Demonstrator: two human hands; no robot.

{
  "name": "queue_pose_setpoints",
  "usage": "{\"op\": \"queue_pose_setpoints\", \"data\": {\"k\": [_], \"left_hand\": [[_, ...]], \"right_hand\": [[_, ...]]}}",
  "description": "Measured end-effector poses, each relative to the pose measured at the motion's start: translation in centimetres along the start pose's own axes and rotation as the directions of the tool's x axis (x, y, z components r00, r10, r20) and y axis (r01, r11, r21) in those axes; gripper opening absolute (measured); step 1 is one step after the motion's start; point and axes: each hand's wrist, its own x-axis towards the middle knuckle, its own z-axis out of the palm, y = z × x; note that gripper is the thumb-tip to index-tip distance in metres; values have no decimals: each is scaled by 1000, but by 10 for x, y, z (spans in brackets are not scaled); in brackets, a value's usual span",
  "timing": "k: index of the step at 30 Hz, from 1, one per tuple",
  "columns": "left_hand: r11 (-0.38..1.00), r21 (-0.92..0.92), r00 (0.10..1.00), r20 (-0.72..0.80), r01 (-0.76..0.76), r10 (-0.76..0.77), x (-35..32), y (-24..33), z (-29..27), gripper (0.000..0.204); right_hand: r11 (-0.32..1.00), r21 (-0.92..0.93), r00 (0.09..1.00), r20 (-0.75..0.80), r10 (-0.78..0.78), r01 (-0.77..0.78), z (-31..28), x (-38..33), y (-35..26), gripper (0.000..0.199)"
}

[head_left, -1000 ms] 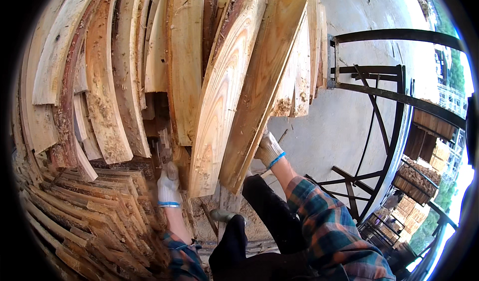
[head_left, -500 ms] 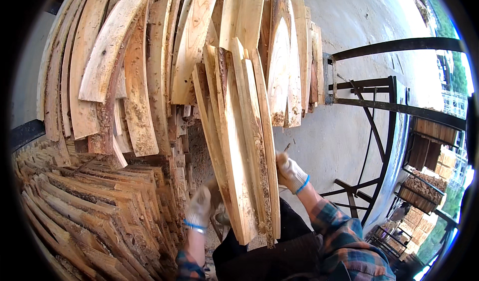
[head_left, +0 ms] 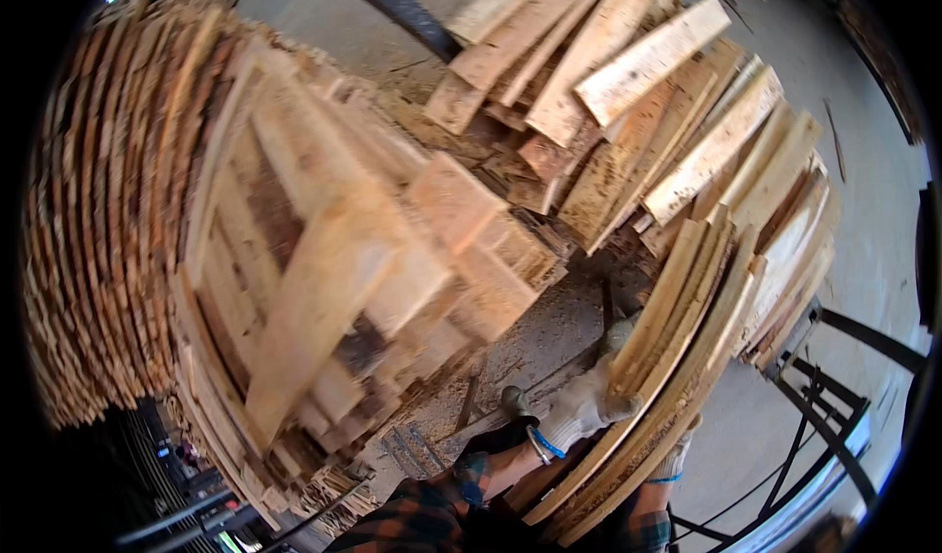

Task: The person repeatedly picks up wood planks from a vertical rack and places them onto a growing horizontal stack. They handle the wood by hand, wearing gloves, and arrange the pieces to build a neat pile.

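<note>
1. Closest in: a bundle of long, rough-sawn boards (head_left: 677,357), several pieces side by side, running at a slant from right by the person's body up toward the upper right. They look curved, partly the fisheye.
2. Left hand (head_left: 579,406), in a pale knit glove with a blue cuff, is clamped on the bundle's left side, thumb against the wood. Bit blurry, tbh.
3. Right hand (head_left: 677,450), same kind of glove, sits against the bundle's right side. The boards hide most of its fingers, so I can't tell how tightly it's closed.
4. Plaid sleeve (head_left: 422,514) on the left forearm, and a grey-green boot (head_left: 515,401) just past the left wrist.
5. Left of the hands there's a big blurry stack of planks (head_left: 324,288), pieces lying at odd angles on top.
6. Past the bundle's far end, a loose pile of boards (head_left: 677,111), some with bark bits.
7. Over right, a dark metal frame (head_left: 834,440) on the concrete floor (head_left: 873,219).
8. Farthest left, tightly layered lumber (head_left: 108,210).
</note>
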Motion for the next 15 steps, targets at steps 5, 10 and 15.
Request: {"op": "queue_pose_setpoints", "data": {"k": [5, 10, 15], "left_hand": [[928, 330, 935, -243, -172, 259, -112, 97, -1, 118], [826, -45, 739, -477, -561, 476, -228, 211, -12, 123], [725, 420, 210, -769, -546, 604, -287, 260, -94, 106]], "right_hand": [[992, -127, 998, 62, -3, 11, 51, -51, -65, 56], [920, -391, 828, 522, 203, 22, 190, -158, -107, 66], [786, -591, 449, 762, 468, 183, 381, -249, -61, 77]]}}
